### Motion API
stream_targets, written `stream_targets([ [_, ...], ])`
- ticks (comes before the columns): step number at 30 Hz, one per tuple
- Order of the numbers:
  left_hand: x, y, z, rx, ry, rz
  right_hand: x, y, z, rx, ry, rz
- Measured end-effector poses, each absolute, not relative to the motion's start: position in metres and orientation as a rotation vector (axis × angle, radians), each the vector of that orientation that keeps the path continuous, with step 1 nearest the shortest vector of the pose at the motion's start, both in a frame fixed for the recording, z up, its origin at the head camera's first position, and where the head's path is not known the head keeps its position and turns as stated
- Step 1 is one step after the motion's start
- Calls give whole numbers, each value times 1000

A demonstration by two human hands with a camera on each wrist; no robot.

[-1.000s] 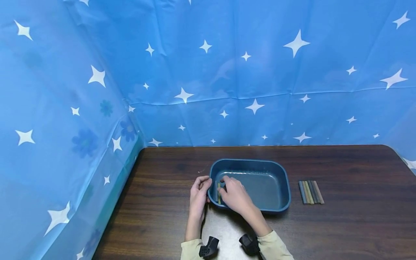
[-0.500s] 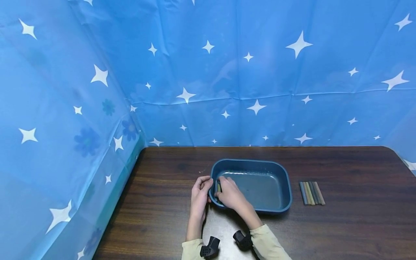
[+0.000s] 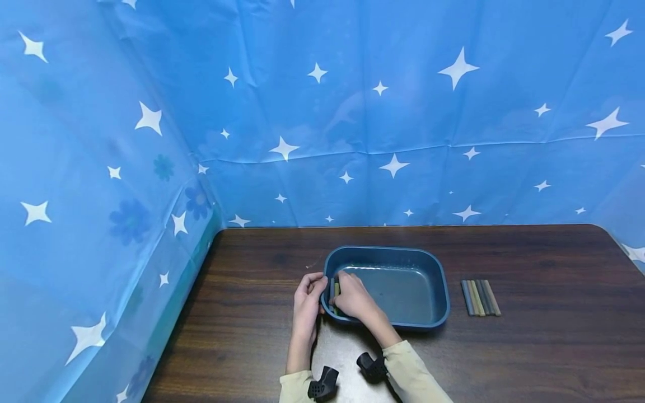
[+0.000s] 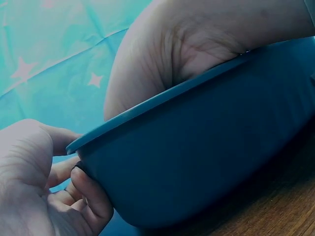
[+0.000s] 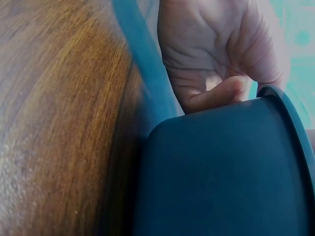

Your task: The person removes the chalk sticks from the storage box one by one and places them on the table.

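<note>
A blue rectangular plastic basin (image 3: 403,291) stands on the table, its long side across the head view. My left hand (image 3: 306,302) grips its left end, thumb at the rim and fingers against the outer wall (image 4: 187,142). My right hand (image 3: 355,298) reaches inside, its thumb and fingers bent around a thin yellow-green stick (image 3: 337,288) near the left wall. Beside that stick lies a bluish stick (image 3: 331,289). In the left wrist view, the basin wall hides the right fingertips. The right wrist view shows the left palm (image 5: 211,54) at the basin's end.
To the right of the basin, several thin sticks (image 3: 481,298) in blue, yellow, dark and tan lie side by side on the dark wooden table (image 3: 554,347). Star-patterned blue cloth (image 3: 322,117) hangs behind and on the left. Each wrist wears a black camera (image 3: 324,383).
My right hand has moved left, and its thumb and fingers have closed in around the yellow-green stick near the left wall. The left hand keeps its grip; the basin has stayed in place.
</note>
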State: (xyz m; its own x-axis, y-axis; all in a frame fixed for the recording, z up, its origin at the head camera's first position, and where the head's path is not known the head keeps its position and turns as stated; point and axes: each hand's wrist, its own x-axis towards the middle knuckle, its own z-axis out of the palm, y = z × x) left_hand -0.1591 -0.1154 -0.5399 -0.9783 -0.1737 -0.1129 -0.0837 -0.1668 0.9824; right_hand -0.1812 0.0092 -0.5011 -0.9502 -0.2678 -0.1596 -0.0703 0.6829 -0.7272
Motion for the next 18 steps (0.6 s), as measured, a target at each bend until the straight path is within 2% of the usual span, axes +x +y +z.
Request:
stream_targets([
  [10, -159, -115, -543, 296, -1951, -2356, -183, 12, -505, -365, 2760, -1082],
  [18, -158, -116, -542, 285, -1971, -2354, -185, 24, -502, -340, 2700, -1275],
])
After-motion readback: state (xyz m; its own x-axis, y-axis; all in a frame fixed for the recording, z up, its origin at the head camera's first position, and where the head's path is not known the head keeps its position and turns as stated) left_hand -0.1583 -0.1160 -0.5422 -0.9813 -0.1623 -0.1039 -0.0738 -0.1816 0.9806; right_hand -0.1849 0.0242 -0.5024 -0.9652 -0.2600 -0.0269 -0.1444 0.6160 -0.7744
